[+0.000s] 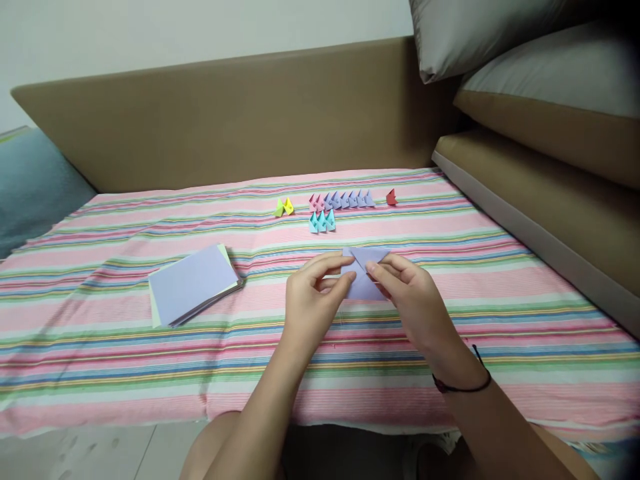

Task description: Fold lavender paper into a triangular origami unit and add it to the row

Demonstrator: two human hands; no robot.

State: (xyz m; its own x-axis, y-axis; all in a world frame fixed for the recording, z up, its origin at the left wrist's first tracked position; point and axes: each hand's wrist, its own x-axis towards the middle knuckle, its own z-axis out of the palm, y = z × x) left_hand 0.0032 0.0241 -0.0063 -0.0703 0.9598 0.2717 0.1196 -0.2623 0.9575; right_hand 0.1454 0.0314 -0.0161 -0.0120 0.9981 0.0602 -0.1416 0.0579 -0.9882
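A sheet of lavender paper (364,288), partly folded, is held just above the striped cloth between my two hands. On its left edge, my left hand (318,283) pinches the paper between thumb and fingers. My right hand (406,283) grips the right side, its thumb pressing on a folded triangular flap (369,256). The fingers behind the sheet are partly hidden. Beyond the hands stand small folded paper pieces: a row of pink and lavender ones (345,200), three turquoise ones (323,222), a green one (279,209), a yellow one (289,207) and a red one (391,197).
A stack of paper sheets (193,283), lavender on top, lies to the left. The striped cloth (260,373) covers the seat. Behind it rises a brown backrest (240,127). Cushions (555,100) are piled at the right, and a blue-grey cushion (35,190) sits at far left.
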